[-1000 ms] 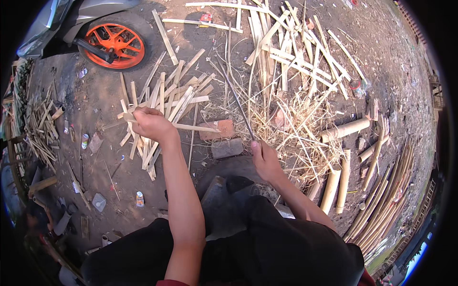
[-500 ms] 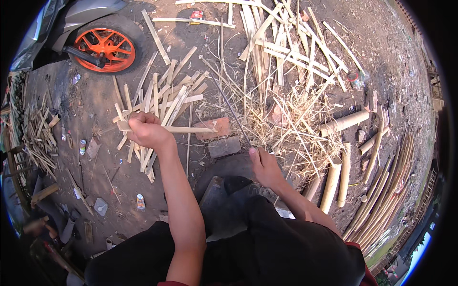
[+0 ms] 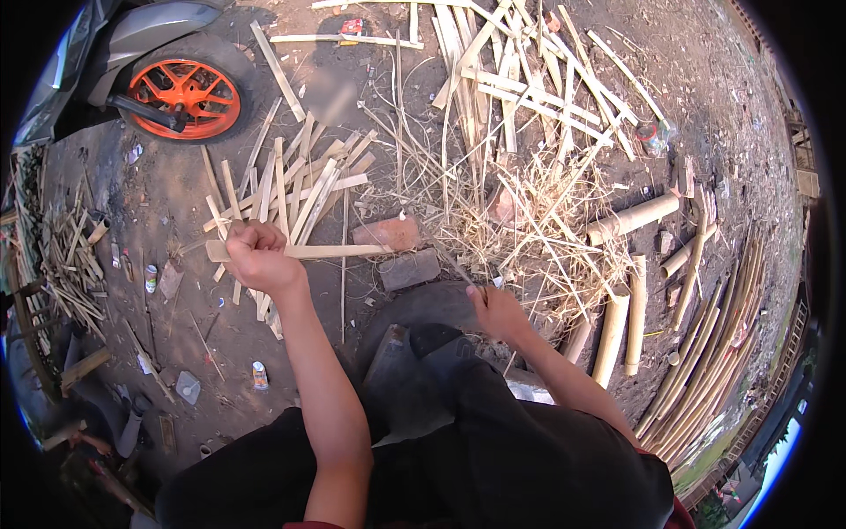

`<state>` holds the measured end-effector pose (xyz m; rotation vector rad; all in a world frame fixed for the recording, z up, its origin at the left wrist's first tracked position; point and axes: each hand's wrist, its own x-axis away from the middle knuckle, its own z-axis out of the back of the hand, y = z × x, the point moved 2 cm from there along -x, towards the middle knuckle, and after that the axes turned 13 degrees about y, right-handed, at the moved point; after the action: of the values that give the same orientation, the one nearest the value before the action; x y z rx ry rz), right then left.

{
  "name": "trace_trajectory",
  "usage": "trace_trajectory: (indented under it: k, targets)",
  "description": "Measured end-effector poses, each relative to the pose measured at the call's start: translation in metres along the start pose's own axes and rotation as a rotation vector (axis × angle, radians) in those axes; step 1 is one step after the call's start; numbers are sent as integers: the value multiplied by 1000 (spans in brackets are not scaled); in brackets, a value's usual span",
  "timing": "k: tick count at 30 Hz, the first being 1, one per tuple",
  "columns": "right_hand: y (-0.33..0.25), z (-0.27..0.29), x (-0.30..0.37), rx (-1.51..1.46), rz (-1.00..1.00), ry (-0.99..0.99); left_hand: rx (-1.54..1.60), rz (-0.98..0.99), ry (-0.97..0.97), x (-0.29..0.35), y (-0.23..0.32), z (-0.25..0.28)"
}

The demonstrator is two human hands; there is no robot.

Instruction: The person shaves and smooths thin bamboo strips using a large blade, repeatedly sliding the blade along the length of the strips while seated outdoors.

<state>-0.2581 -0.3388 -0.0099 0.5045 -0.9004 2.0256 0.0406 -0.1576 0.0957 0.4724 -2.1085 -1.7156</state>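
Bamboo strip (image 3: 344, 251) lies crosswise before me, its right end by the red brick (image 3: 386, 233); whether they touch, I can't tell. My L hand (image 3: 262, 256) is closed in a fist round the strip nr its left end. My R hand (image 3: 500, 312) is curled, thumb on top, w/ a thin tool (image 3: 459, 270) in its grip; the tool is blurred, so type is unclear. To do this well, I think the L fist must hold firm, w/o twisting the strip, and the R grip must be steady, thumb away from any sharp edge.

Qty, big to small: motorbike (image 3: 159, 31), 1, partly seen; shavings heap (image 3: 564, 229), 1; loose strips (image 3: 304, 189), too overlapped to count; bamboo tubes (image 3: 611, 339) at right, min. 4; strip in hand, 1; thin tool, 1; bricks nr the strip, 2, i.e. the red one plus a grey brick (image 3: 410, 270); cans (image 3: 259, 375) at left, 2.
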Motion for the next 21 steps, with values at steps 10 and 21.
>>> trace_trajectory:
  k: [10, 21]
  targets:
    - [9, 19, -20, -784, -299, 118, 515, 310, -228, -24, 33, 22]
    - [-27, 105, -65, -1645, -337, 447, 794, 656, -204, -28, -44, 66]
